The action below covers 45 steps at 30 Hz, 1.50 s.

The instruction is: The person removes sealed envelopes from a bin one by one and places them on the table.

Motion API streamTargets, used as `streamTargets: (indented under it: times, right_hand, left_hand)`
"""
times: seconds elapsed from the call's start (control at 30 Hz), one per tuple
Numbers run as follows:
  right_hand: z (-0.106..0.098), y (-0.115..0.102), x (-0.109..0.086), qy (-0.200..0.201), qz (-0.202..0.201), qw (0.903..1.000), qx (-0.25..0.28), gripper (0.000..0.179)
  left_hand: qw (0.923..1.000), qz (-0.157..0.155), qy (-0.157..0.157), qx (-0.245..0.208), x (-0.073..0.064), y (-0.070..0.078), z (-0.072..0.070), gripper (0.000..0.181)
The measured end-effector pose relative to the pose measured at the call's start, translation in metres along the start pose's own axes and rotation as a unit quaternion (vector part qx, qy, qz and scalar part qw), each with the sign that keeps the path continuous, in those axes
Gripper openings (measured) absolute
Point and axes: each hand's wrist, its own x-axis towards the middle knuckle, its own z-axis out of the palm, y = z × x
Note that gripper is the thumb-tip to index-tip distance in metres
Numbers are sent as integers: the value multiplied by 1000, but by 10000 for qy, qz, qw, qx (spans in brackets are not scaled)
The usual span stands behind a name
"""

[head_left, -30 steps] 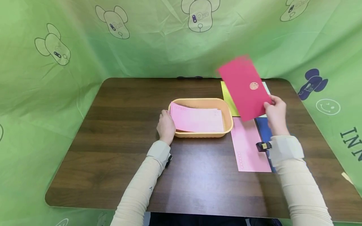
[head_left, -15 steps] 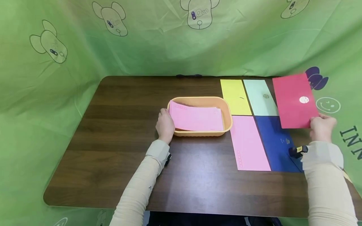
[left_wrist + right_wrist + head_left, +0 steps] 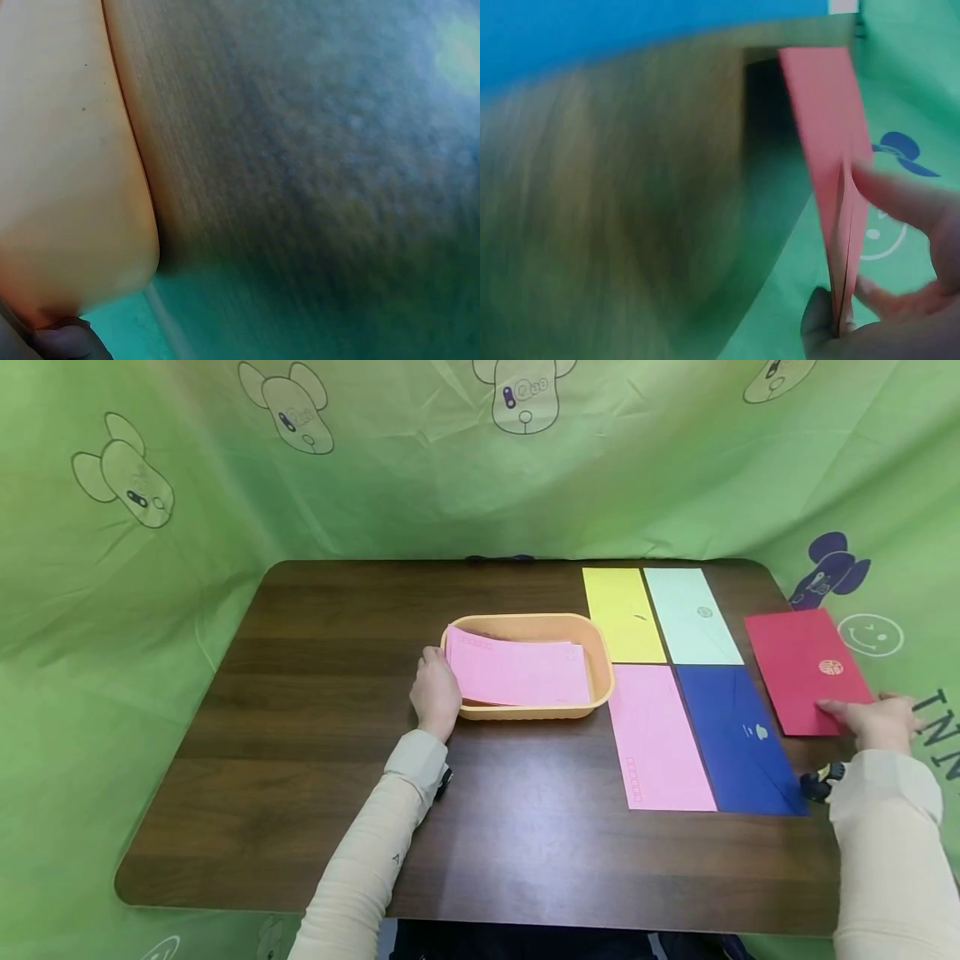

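Observation:
My left hand [image 3: 437,691] grips the left end of a pale orange plastic basket [image 3: 536,713]. Pink envelopes [image 3: 517,675] lie stacked inside it; whatever is under them is mostly hidden. In the left wrist view the basket's smooth outer wall [image 3: 71,172] fills the left side, with a fingertip at its bottom corner. At the table's right edge, my right hand [image 3: 881,724] pinches the lower right corner of a red envelope [image 3: 802,664] bearing a round gold emblem. From the right wrist, the envelope appears tilted, with thumb and fingers on opposite faces.
Right of the basket, single envelopes lie flat in two rows: yellow [image 3: 622,614] and mint green [image 3: 690,614] behind, pink [image 3: 660,735] and blue [image 3: 735,735] in front. Brown wooden table [image 3: 300,735] extends to the left. A green printed cloth [image 3: 420,485] hangs behind.
My right hand has carried the red envelope from above the yellow and mint ones rightward, then lowered it beside the mint and blue envelopes. My left hand stays on the basket.

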Motion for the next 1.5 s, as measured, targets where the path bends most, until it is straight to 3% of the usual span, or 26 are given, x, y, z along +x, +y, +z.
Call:
streamTargets:
  times: [0.07, 0.1, 0.37, 1.0, 1.5]
  right_hand:
    - [1, 3, 1, -60, -300, 9942, -1029, 90]
    - [1, 3, 1, -114, -351, 9911, -1277, 90]
    - [9, -1, 4, -272, -700, 9773, -1983, 88]
    - [18, -8, 9, -411, -1087, 9634, -2414, 73]
    - [23, -4, 10, -481, -1063, 9636, -2407, 75]
  left_hand:
    - [10000, -7, 3, 10, 0, 0, 0, 36]
    - [10000, -6, -3, 25, 0, -1, 0, 36]
    - [9999, -14, 4, 113, 2, -2, 2, 38]
    - [9997, -53, -65, 229, 4, -1, 2, 37]
    - [9998, -22, -6, 200, 2, -1, 3, 37]
